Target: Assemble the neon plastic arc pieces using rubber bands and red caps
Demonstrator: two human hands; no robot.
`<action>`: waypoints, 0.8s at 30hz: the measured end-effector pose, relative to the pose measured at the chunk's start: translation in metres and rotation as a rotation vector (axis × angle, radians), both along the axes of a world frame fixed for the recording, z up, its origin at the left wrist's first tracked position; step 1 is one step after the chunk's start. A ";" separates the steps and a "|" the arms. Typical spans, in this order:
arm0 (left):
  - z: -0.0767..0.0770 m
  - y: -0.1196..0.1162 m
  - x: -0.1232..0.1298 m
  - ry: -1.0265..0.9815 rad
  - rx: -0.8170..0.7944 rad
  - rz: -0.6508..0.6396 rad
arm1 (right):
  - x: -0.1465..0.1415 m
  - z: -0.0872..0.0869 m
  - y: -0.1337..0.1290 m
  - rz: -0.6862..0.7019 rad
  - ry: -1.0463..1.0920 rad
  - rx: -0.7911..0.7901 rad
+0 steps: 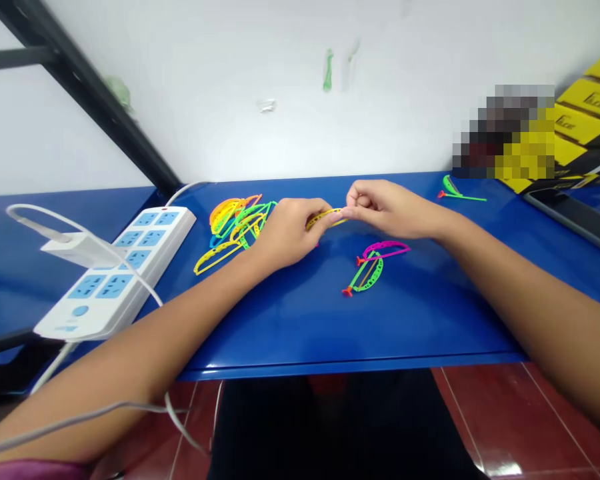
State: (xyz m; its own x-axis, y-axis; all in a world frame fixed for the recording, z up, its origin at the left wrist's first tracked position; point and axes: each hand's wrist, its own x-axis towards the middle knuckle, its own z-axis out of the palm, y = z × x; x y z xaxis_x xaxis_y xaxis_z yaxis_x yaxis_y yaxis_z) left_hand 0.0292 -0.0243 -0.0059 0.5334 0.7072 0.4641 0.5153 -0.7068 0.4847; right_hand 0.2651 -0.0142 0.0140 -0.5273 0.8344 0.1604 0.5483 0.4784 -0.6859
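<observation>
Over the middle of the blue tabletop, a small yellow toy bow [318,217] is held between both hands. My left hand [293,230] is closed around its left part, thumb stretched along it. With thumb and curled fingers, my right hand [387,208] pinches its other end; the fingers partly hide the bow there. Just left of my left hand lies a pile of yellow, green, blue and orange toy bows [235,220]. Below my right hand, a magenta toy bow [393,249] and a green toy bow [377,275] lie touching, with red-tipped arrows.
A white power strip [157,267] with a plugged-in charger [83,249] and cables stands at left. At the back right lie another green bow [450,185] and arrow, a dark phone [575,217] and stacked yellow boxes [580,123]. A white wall [260,60] rises behind.
</observation>
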 end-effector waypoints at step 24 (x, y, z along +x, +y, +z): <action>0.013 0.010 -0.003 -0.492 -0.896 -0.216 | -0.022 0.004 -0.013 -0.124 0.527 -0.074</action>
